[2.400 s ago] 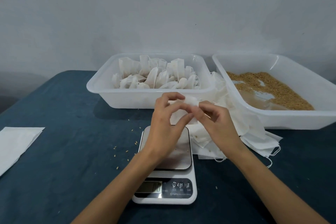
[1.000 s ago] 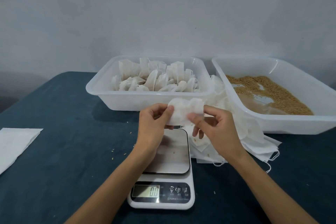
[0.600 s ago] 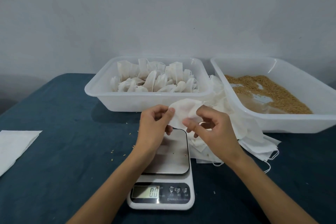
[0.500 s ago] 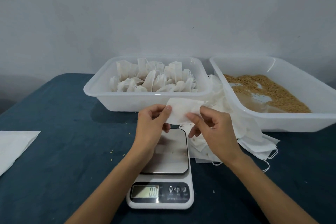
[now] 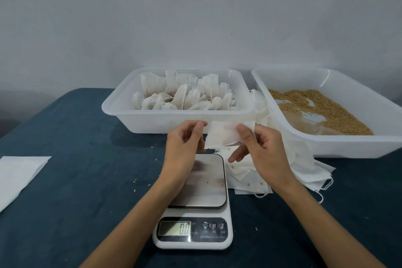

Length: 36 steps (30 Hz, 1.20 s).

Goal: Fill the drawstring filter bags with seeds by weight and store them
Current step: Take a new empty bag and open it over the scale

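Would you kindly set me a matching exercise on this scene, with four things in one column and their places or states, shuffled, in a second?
Things:
1. scale
2. seeds
3. empty bag
4. filled bags

Places or states:
A. in the right tub
B. pinched by the right hand
C. in the left tub
D. reads zero

Pairs: 1-D, 2-A, 3-B, 4-C
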Available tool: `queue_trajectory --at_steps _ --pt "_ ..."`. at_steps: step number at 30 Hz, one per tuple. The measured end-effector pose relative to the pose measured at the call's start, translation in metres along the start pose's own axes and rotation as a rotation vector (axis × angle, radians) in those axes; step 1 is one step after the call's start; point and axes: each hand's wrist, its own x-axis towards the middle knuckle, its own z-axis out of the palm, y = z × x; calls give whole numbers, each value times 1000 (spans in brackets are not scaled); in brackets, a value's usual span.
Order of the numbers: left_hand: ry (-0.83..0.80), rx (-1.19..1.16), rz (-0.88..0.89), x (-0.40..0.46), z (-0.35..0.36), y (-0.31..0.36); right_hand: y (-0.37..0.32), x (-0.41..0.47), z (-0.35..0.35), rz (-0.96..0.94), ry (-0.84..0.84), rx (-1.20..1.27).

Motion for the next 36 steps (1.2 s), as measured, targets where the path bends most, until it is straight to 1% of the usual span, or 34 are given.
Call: queue_trajectory --at_steps 2,3,4,6,7,10,12,15,18,20,21,22,23,25,26,27,28,29,30,31,32,36 --pt "-29 208 246 -7 1 5 -2 0 -1 8 -31 -36" --pt "-94 289 351 -11 2 6 -4 1 -1 15 -61 -62" --pt "-178 336 400 -15 3 7 -8 1 -2 22 -97 -78" --pt "-325 376 391 -19 7 7 -19 1 -5 59 -169 -70" --pt "-359 397 375 -20 8 6 -27 1 -7 88 -213 -68" --pt "-348 470 359 -18 8 5 -55 3 -9 151 -390 -143" --pt "-332 450 380 -16 7 6 -72 9 -14 177 -470 -211" --pt "-350 380 351 -18 6 9 -91 20 -23 211 -451 -326" --pt "-358 278 307 -22 11 9 -97 19 -15 228 -490 -417" --pt "-338 200 248 -23 13 7 -95 19 -9 146 -495 -392" --pt "-313 165 218 -23 12 8 -94 23 -12 94 -458 -354" --pt "-284 135 194 -21 11 9 -91 32 -23 52 -375 -332" --pt "-266 100 174 -19 9 9 -85 44 -41 32 -256 -352" --pt "-257 22 135 -17 8 9 -66 73 -91 53 3 -510" --pt "-255 -10 121 -17 7 10 -54 87 -119 136 40 -691" --pt "-254 -37 113 -17 7 10 -42 98 -144 278 -25 -944" --pt "-255 -57 107 -17 7 10 -27 106 -167 457 -174 -1186" --pt "-254 -66 105 -16 8 10 -14 110 -185 615 -325 -1358" --pt "-251 -68 105 -15 8 10 -4 112 -196 729 -449 -1464" --pt "-248 -67 103 -14 8 9 4 112 -203 788 -522 -1505" --pt "-246 -68 99 -13 8 9 10 111 -207 793 -539 -1514" --pt "-241 -67 95 -12 7 6 24 109 -224 658 -488 -1469"
